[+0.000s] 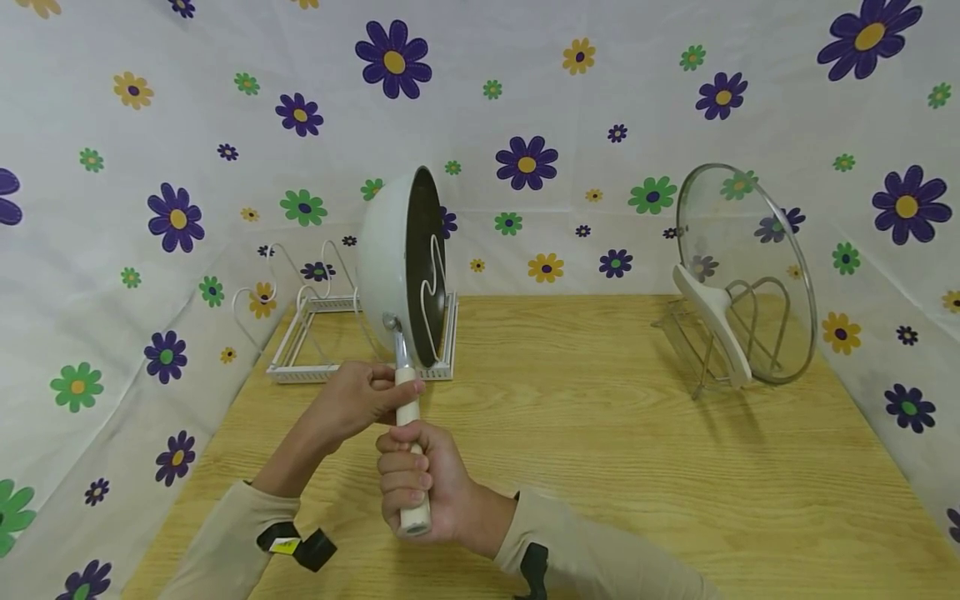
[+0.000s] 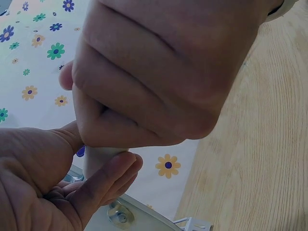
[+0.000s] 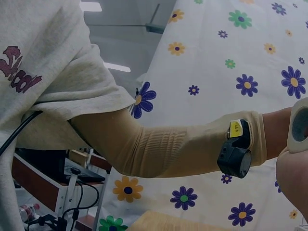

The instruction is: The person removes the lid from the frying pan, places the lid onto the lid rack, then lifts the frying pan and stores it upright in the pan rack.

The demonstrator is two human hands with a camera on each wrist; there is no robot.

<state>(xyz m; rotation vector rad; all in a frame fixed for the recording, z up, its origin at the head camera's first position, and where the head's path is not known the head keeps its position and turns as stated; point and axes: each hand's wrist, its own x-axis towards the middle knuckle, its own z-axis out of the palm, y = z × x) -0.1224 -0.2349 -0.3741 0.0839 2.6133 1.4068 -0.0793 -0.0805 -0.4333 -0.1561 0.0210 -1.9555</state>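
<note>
A white pan (image 1: 386,250) with a dark inside stands on its side among the wires of a white rack (image 1: 303,373); whether it touches the rack's base I cannot tell. Its cream handle (image 1: 407,412) points towards me. My right hand (image 1: 427,487) is wrapped around the handle's end. Closer to the pan, my left hand (image 1: 352,404) pinches the handle between thumb and fingers. In the left wrist view, the right fist (image 2: 144,77) covers much of the handle. The right wrist view catches the handle's end (image 3: 299,126) at its right edge.
To the right, a glass lid (image 1: 750,225) with a white grip leans in a small wire stand (image 1: 705,358). A wood-grain table (image 1: 570,433) carries both racks. Flower-patterned sheeting (image 1: 495,108) encloses the back and sides.
</note>
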